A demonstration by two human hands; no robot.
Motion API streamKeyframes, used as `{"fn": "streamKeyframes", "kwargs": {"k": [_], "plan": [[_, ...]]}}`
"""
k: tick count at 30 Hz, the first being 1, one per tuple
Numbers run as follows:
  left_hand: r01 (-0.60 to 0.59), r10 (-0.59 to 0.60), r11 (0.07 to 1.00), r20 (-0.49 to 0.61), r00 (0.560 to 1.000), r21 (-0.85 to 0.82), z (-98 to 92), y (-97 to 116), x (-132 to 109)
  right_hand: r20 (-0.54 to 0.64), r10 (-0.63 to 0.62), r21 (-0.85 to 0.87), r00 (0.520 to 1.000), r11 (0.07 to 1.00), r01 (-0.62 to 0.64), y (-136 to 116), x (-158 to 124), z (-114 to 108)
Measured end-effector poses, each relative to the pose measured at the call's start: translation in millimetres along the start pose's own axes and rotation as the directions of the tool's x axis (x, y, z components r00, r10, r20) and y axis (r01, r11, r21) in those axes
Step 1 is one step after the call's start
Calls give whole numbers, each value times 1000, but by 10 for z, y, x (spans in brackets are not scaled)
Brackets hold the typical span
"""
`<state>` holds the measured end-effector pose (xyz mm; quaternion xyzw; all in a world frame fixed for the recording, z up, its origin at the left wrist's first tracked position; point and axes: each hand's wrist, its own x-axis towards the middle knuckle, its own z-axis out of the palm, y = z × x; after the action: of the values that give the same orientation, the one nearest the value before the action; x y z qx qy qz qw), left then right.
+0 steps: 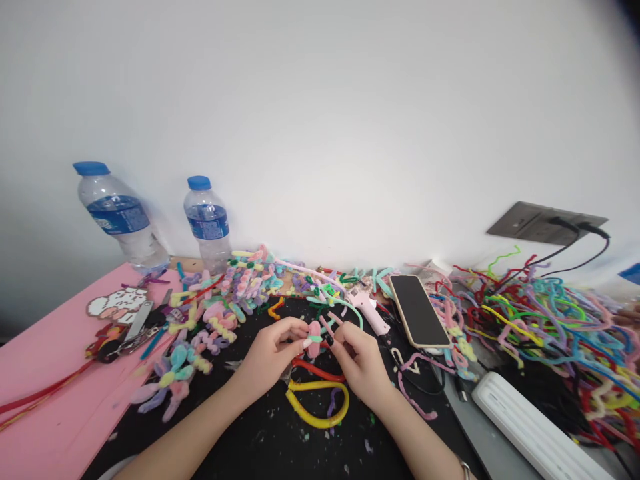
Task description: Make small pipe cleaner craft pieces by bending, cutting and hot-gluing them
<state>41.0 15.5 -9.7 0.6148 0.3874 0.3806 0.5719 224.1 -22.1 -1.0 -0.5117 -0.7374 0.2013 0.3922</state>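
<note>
My left hand is closed on a small pink pipe-cleaner shape, with a green strand across it, pinched between thumb and fingertips. My right hand meets it from the other side. Its fingers are closed around a pink pipe-cleaner end beside the shape. Just below both hands on the black mat lies a pair of scissors with a yellow handle loop and a red one; the blades are partly hidden behind my left hand.
Behind my hands rests a pink glue gun beside a phone. Finished fuzzy pieces crowd the left, with a pink board. Two water bottles lean by the wall. Loose pipe cleaners and a white power strip occupy the right.
</note>
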Motion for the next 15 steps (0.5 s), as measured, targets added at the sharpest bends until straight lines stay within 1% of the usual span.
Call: {"fn": "streamKeyframes", "kwargs": {"k": [3, 6, 11, 15], "plan": [[-8, 8, 1000, -2, 1000, -9, -4, -28, -1, -25, -17, -41, 1000, 999, 16, 17, 1, 2], [-10, 10, 1000, -2, 1000, -13, -6, -41, 0, -36, 1, -57, 999, 998, -3, 37, 1, 9], [-8, 8, 1000, -2, 1000, -3, 3, -24, -8, -131, 82, 11, 988, 997, -81, 64, 3, 8], [0, 0, 1000, -9, 1000, 2, 4, -13, -13, -198, 121, 37, 973, 993, -116, 91, -2, -2]]}}
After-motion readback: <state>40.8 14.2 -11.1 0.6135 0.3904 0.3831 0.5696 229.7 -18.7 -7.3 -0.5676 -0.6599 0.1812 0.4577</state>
